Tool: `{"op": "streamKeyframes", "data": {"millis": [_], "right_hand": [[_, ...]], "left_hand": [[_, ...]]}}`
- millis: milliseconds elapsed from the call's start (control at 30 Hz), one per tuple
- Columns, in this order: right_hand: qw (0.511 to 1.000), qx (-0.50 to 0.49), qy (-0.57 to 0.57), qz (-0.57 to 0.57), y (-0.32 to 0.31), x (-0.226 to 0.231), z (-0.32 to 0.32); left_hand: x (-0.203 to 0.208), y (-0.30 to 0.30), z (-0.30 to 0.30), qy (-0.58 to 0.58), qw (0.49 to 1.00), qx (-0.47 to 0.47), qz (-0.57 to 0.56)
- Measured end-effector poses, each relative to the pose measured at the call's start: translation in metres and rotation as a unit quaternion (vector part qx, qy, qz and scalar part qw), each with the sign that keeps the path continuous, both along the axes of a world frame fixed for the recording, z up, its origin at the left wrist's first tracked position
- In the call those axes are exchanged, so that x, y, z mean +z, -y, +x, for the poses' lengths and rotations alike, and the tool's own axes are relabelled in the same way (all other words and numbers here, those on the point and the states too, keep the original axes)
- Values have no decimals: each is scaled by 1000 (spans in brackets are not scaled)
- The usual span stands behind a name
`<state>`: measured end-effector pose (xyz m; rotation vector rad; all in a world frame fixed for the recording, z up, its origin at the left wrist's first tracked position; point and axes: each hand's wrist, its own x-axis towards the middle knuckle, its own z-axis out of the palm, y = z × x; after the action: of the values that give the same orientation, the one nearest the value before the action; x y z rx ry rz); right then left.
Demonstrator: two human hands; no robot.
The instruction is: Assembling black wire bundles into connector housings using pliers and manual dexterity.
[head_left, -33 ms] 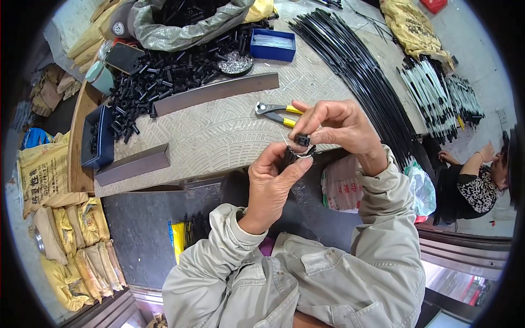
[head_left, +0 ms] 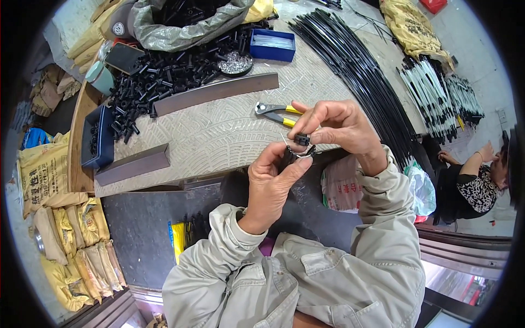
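In front of my chest, over the near edge of the table, my two hands almost meet. My right hand (head_left: 342,127) pinches a small black plastic piece (head_left: 301,139) between thumb and fingers. Just below it, the thumb and fingers of my left hand (head_left: 273,177) close round a black part (head_left: 288,158), much of it hidden by the fingers. A thin whitish strip (head_left: 284,138) sticks up from the left fingertips. End cutters (head_left: 270,109) with yellow handles lie on the table behind my hands, partly covered by the right fingers.
A heap of short black tubes (head_left: 147,82) spreads over the far left, behind a metal angle strip (head_left: 219,93). Blue boxes (head_left: 273,53) and a dish of small shiny pieces (head_left: 235,63) stand nearby. Long black strips (head_left: 361,71) lie right; another person (head_left: 476,188) sits beyond.
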<state>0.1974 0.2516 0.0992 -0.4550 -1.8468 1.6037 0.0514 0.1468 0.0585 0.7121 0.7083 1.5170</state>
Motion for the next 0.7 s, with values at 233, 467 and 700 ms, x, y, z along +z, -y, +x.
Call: {"op": "streamKeyframes", "data": {"millis": [233,467,700], "right_hand": [[999,21,-23,-22,1,-2,2],[999,18,-23,-42,0,-7,5],[992,4,-72,-100,-1,-21,0]], "left_hand": [[2,4,4,-2,1000,8,13],[1,4,7,-9,1000,7,27],[3,2,5,-1,1000,14,7]]}}
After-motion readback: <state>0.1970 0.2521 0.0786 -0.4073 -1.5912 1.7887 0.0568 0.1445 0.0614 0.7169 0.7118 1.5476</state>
